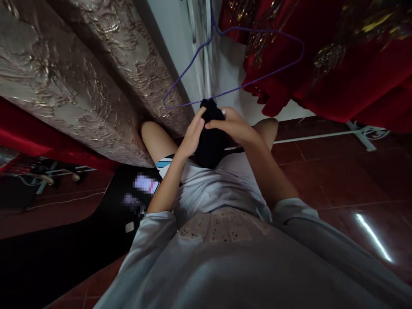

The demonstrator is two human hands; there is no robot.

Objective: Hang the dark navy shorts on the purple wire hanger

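- The left hand (193,136) is closing around the left edge of a black garment (210,139), fingers curling up and over its top, thumb side hidden behind the cloth.
- The right hand (233,126) is gripping the same garment from the right, its thumb pressing across the front near the top edge while the fingers are wrapping behind; both hands are clamping the cloth, neither is free.
- The black garment is sitting at the centre of the frame, just above the lap, bunched into a narrow bundle whose long axis is running top to bottom in the picture, from the fingertips down toward the white shirt (222,189).
- Both hands are meeting at the upper end of the bundle, touching or nearly touching each other there; the lower end is hanging loose between the wrists, so neither hand is nearer than the other.
- A purple wire hanger (264,77) is hanging just above the hands in the upper centre, its lower bar passing right behind the top of the garment; whether it is touching the cloth I cannot tell.
- A red embroidered garment (337,56) is filling the upper right, well apart from the hands.
- A beige patterned mattress (80,73) is taking up the upper left, beside the bare knee.
- A phone (146,184) is lying at the lower left on a dark mat, its screen blurred.
- The red tiled floor (337,171) is spreading across the right.
- No brand, label or writing is readable anywhere.
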